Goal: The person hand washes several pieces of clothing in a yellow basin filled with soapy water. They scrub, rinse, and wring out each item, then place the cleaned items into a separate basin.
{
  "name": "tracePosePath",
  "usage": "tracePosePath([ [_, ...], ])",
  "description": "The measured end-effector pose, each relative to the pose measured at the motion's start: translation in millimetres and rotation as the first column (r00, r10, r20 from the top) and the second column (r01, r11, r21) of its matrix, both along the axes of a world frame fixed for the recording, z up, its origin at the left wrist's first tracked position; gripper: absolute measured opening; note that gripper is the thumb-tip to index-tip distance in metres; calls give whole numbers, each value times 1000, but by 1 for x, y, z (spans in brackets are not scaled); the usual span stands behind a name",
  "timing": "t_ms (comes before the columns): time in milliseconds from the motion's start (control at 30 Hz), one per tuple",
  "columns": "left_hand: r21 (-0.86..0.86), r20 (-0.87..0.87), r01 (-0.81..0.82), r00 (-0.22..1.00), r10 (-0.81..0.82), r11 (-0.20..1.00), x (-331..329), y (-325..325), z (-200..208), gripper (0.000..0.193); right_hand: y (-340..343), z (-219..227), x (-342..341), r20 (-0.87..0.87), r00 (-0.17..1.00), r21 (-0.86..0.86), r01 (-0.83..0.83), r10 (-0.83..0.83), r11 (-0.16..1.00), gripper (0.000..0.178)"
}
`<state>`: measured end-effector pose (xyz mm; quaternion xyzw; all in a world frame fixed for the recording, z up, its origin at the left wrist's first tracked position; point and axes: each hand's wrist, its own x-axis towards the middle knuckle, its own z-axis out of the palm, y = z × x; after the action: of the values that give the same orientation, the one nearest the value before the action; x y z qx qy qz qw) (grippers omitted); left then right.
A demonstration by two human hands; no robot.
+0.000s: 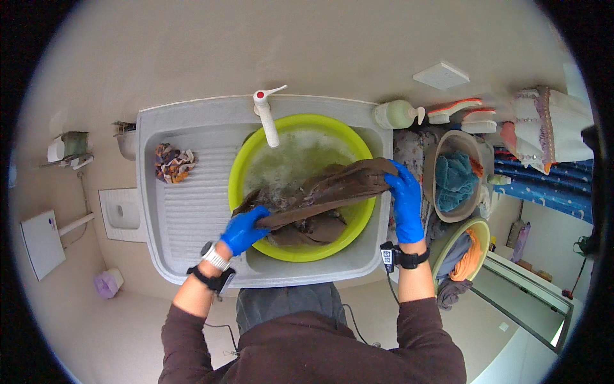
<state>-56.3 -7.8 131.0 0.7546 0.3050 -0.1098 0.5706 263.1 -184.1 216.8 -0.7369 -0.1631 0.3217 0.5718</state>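
A wet dark brown garment [326, 192] is stretched between my hands over a lime-green basin [238, 169] of sudsy water [300, 150]. My left hand [246, 230], in a blue glove, grips its edge at the basin's lower left rim. At the right rim, my gloved right hand [406, 192] clasps the other end, raised above the water. Part of the cloth lies down in the basin, partly under water. The basin stands in a grey laundry sink [268, 272], below a white faucet [267, 115].
A patterned cloth [174, 164] lies on the ribbed washboard [198, 217] at left. A soap pump bottle [398, 115] and brushes [455, 112] line the back right. Further right are a tub with teal cloth [455, 182] and a green basin [480, 230] of clothes.
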Motion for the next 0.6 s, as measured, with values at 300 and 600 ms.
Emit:
tracePosePath([
  [300, 331, 486, -302, 867, 112, 894, 10, -15, -9, 20, -15, -74, -3, -329, 924, -19, -211, 193, 977, 55],
  [600, 547, 110, -193, 981, 158, 815, 59, -53, -131, 30, -4, -236, -34, 103, 942, -450, -242, 319, 860, 65],
])
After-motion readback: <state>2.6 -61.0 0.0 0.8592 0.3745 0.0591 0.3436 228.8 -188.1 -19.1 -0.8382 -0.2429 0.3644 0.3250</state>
